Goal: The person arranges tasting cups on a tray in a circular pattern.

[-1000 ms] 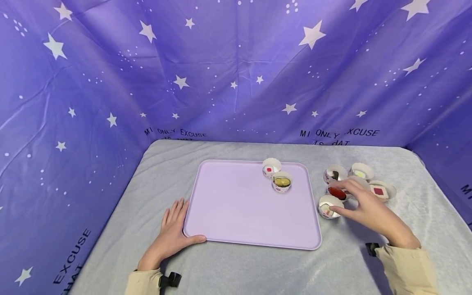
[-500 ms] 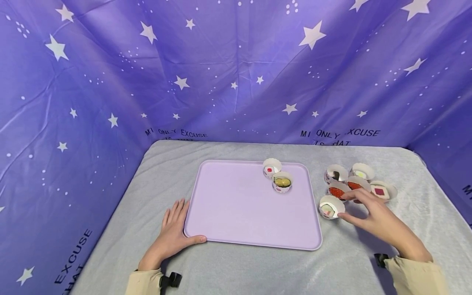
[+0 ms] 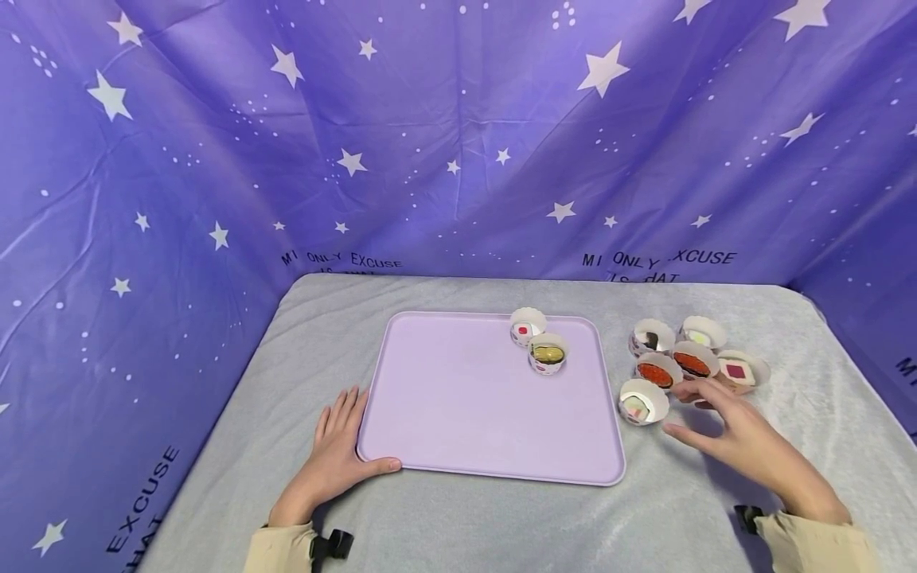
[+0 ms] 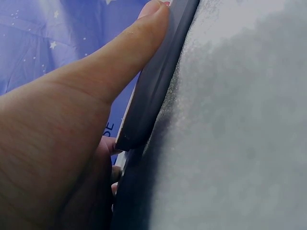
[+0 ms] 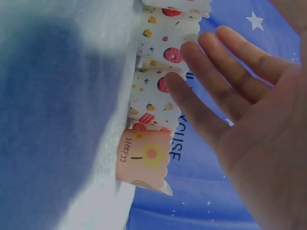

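Note:
My left hand [image 3: 333, 454] rests at the lavender tray's [image 3: 466, 406] near left corner, thumb over the front rim and straight fingers along the left side. My right hand [image 3: 748, 442] is beside a cluster of paper cups right of the tray, fingers loosely bent, holding nothing. Nearest it are a white cup [image 3: 657, 391] with a pale sushi-like piece [image 3: 634, 409] and two cups with orange-red roe-like pieces [image 3: 655, 375]. In the right wrist view, the fingers [image 5: 201, 103] spread beside patterned cups [image 5: 148, 91] and a peach cup [image 5: 144, 155].
On the tray's far right are a cup with a yellow piece [image 3: 548, 354] and one with a white-and-red piece [image 3: 523, 329]. More cups at right hold a dark piece [image 3: 650, 341], a pale yellow-green one [image 3: 699, 340] and a white-and-magenta one [image 3: 736, 372]. Grey cloth [image 3: 501, 517] covers the table; a starry purple curtain [image 3: 430, 119] surrounds it.
My right hand has drawn back from over the cups toward the right and nearer me, uncovering the two cups with orange-red pieces. The left hand and tray stay put.

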Demonstrator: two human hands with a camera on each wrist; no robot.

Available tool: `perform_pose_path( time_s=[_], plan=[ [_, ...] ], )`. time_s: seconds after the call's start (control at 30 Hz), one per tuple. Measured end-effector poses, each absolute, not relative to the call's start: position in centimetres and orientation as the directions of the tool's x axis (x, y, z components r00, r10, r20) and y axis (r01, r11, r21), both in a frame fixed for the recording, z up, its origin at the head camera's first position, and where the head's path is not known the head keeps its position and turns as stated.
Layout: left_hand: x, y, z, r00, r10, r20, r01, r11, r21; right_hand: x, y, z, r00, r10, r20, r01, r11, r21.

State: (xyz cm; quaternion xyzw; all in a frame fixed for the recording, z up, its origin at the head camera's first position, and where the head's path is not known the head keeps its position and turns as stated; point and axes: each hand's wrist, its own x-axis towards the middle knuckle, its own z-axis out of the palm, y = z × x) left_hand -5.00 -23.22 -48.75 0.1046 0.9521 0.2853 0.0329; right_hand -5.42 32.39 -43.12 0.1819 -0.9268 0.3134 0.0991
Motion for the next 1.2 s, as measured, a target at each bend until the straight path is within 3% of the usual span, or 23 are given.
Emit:
perform_pose_path(
  time_s=[0.23, 0.57, 1.2],
  plan=[
    [-4.9, -23.2, -48.7, -0.977, 0.213, -0.019, 0.168, 0.819, 0.549, -5.6, 32.1, -43.2, -0.938, -0.276, 0.211, -0.347, 0.754, -0.558],
    [-4.9, -23.1, -48.7, -0.975, 0.219, 0.027, 0.196, 0.803, 0.563, -5.4, 31.5, -43.2, -0.940, -0.286, 0.187, -0.341, 0.765, -0.546],
    [-5.0, -23.2, -48.5, -0.977, 0.211, -0.025, 0.163, 0.819, 0.550, -6.2, 30.2, -43.9, -0.894, -0.356, 0.271, -0.446, 0.757, -0.476]
  ],
)
